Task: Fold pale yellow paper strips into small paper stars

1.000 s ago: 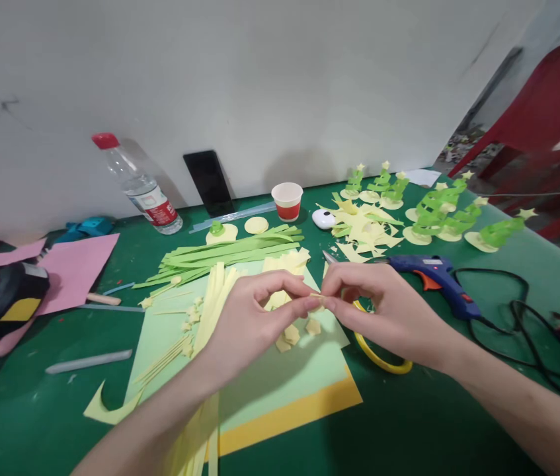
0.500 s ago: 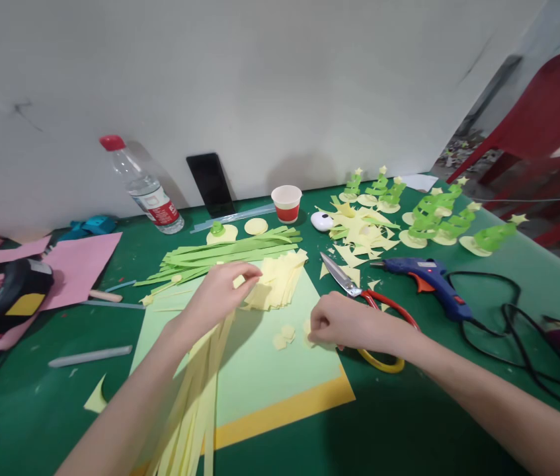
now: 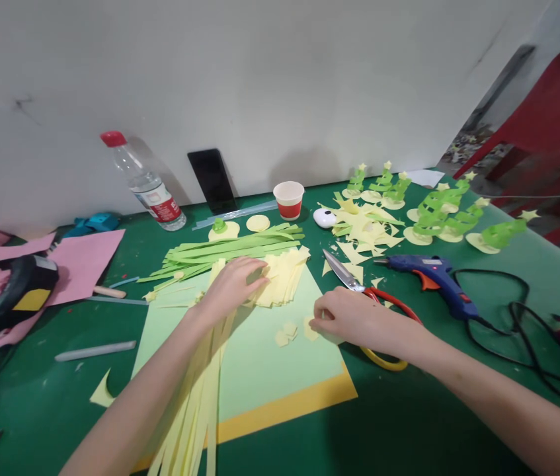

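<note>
Over the left half of the pale green sheet (image 3: 264, 370), my left hand (image 3: 235, 287) has its thumb and forefinger apart, with nothing visible between them. Its fingertips are beside a fanned stack of short cream paper strips (image 3: 287, 274). Long pale yellow paper strips (image 3: 200, 396) run under that hand toward me. My right hand (image 3: 346, 314) is curled in a pinch at the sheet's right edge; whatever its fingertips hold is hidden. Just left of them lie small pale paper pieces (image 3: 287, 330). Beneath the right wrist are red-and-yellow-handled scissors (image 3: 391, 363).
A blue glue gun (image 3: 431, 268) with a black cord lies right. Several green paper spiral trees (image 3: 426, 221) stand behind it, near paper scraps (image 3: 366, 228). At the back are a bottle (image 3: 153, 195), phone (image 3: 211, 178) and paper cup (image 3: 288, 201). Pink paper (image 3: 84, 261) lies left.
My right hand has lifted and loosened slightly, uncovering more of the pale paper piece beside its fingertips. My left thumb and forefinger have shifted a little to the right. The view has moved slightly.
</note>
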Motion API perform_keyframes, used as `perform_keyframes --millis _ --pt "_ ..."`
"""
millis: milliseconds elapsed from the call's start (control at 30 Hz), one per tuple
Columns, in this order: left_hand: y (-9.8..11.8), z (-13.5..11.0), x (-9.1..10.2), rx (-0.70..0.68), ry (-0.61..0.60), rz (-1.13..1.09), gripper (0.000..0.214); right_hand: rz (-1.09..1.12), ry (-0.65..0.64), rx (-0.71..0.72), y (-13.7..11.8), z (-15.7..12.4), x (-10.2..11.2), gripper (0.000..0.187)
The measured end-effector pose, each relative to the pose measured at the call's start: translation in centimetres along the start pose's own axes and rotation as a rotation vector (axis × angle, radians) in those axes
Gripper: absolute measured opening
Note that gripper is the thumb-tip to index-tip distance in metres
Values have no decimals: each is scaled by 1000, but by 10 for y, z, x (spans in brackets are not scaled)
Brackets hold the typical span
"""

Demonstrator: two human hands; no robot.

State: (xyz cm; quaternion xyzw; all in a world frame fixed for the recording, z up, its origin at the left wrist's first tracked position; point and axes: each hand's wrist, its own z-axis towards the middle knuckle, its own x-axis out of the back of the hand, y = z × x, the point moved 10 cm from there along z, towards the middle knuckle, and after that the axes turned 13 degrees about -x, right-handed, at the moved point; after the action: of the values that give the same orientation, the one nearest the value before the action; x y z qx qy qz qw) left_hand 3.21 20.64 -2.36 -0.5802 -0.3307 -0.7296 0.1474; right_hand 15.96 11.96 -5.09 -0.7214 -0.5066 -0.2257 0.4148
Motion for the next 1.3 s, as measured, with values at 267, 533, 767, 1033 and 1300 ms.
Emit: perform_keyframes --millis 267,533,767,1033,1300 --pt "-28 -15 30 60 -89 11 27 54 0 2 -3 -9 5 25" --pt "-28 -18 15 41 -181 -20 39 105 15 18 -3 -8 7 26" --pt "-24 -16 19 13 -159 -79 19 184 44 56 -16 -13 19 22" --pt "3 -19 47 22 -102 -219 17 402 -10 152 -73 19 10 29" --pt "2 -20 53 -31 0 -401 18 412 -26 344 -120 32 -5 29"
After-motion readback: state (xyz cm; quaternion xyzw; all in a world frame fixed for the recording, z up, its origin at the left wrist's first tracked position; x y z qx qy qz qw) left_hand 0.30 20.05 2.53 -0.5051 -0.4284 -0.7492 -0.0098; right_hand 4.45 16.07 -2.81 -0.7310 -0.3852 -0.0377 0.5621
